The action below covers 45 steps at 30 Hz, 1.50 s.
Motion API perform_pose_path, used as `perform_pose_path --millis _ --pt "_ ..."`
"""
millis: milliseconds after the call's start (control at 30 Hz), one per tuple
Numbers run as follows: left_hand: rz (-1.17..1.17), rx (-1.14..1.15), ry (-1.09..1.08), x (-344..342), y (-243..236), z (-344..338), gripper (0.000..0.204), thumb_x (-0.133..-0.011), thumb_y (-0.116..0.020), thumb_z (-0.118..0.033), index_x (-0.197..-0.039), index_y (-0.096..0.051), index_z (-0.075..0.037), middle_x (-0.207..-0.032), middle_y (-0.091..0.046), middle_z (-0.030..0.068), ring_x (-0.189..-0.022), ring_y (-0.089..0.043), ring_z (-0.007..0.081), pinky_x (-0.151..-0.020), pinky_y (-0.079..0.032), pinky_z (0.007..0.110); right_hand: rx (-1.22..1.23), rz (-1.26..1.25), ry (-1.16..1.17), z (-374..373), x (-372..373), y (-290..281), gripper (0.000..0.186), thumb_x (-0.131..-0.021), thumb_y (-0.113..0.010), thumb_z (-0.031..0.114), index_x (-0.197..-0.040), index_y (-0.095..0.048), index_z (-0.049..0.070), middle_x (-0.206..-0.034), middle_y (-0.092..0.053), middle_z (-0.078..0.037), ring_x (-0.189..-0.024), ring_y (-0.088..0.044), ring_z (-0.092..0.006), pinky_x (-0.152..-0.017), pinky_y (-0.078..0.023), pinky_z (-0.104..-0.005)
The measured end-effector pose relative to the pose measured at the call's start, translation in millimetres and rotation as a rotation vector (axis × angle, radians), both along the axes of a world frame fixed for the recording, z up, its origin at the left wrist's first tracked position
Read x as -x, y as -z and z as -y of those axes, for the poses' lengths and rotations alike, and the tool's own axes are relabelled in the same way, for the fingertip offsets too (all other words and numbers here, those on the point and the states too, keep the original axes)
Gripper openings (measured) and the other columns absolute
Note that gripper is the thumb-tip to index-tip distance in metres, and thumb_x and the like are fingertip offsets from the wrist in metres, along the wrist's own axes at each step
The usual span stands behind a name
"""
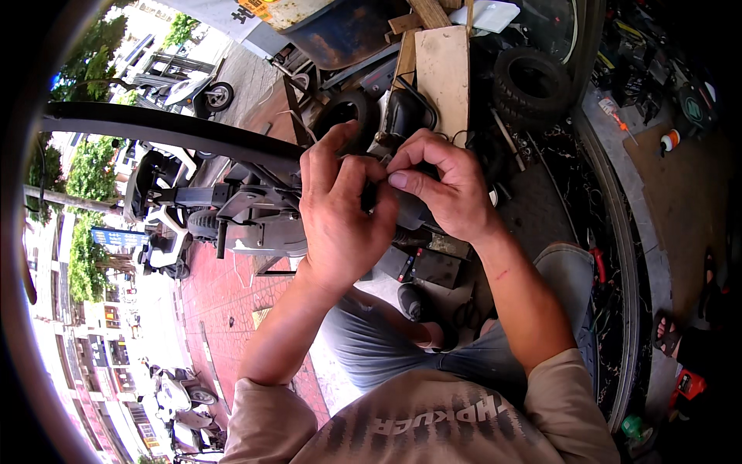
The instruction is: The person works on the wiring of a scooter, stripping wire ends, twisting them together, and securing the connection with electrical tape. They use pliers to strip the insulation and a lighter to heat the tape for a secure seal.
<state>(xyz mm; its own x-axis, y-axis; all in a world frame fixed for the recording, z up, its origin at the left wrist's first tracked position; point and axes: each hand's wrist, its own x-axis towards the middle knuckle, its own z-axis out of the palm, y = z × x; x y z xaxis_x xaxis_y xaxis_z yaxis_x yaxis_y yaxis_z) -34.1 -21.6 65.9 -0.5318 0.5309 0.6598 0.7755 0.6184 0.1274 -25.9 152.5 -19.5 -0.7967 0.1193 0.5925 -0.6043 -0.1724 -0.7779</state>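
Observation:
My left hand (344,213) is raised in front of me, fingers curled and thumb turned toward the other hand. Against it, my right hand (448,185) pinches thumb and forefinger together. The fingertips of both hands meet at one spot, and whatever lies between them is too small or hidden to make out. Behind my left hand is a scooter frame (267,232) with grey and black parts. A long black curved bar (178,125) runs in from the left toward that hand. Below the hands, a black box like a battery (437,268) sits on the ground by my shoe (410,302).
Stacked tyres (533,81) and a wooden board (444,73) stand ahead, with a dark blue bin (344,42) beyond. To the right lie red-handled pliers (597,264) and a screwdriver (618,117) past a metal door track (630,255). Parked scooters (176,394) line the left.

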Motion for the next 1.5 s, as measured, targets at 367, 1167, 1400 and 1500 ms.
perform_pose_path --millis 367,1167,1400,1500 --pt "-0.097 -0.026 0.038 7 10 -1 0.017 -0.080 -0.075 0.003 -0.094 -0.065 -0.002 -0.147 -0.068 0.0270 -0.125 -0.065 0.0436 -0.107 -0.054 0.050 0.001 -0.076 0.029 3 4 3 0.009 -0.096 -0.081 -0.003 -0.103 -0.076 0.001 -0.101 -0.072 -0.007 -0.096 -0.071 -0.0191 -0.090 -0.056 -0.0337" --pt "0.018 -0.265 0.089 8 26 5 0.017 -0.077 -0.075 0.005 -0.088 -0.064 -0.002 -0.146 -0.069 0.0291 -0.130 -0.067 0.0416 -0.110 -0.054 0.047 -0.176 -0.177 0.115 -11 -1 -14 0.013 -0.086 -0.081 -0.002 -0.098 -0.078 0.003 -0.093 -0.072 -0.011 -0.085 -0.073 -0.0293 -0.078 -0.058 -0.0394" --pt "0.015 -0.208 0.016 2 18 1 0.016 -0.078 -0.076 0.005 -0.089 -0.067 -0.001 -0.146 -0.069 0.0286 -0.131 -0.067 0.0423 -0.109 -0.054 0.048 -0.161 -0.182 0.129 -5 -1 -15 0.010 -0.087 -0.081 -0.001 -0.095 -0.076 0.002 -0.090 -0.072 -0.011 -0.083 -0.073 -0.0298 -0.076 -0.057 -0.0401" --pt "0.028 -0.207 0.025 2 18 2 0.016 -0.078 -0.076 0.004 -0.090 -0.068 -0.001 -0.145 -0.070 0.0283 -0.131 -0.067 0.0422 -0.108 -0.055 0.047 -0.146 -0.183 0.127 -4 -1 -14 0.010 -0.088 -0.081 -0.001 -0.095 -0.075 0.002 -0.090 -0.071 -0.011 -0.083 -0.072 -0.0295 -0.076 -0.057 -0.0406"
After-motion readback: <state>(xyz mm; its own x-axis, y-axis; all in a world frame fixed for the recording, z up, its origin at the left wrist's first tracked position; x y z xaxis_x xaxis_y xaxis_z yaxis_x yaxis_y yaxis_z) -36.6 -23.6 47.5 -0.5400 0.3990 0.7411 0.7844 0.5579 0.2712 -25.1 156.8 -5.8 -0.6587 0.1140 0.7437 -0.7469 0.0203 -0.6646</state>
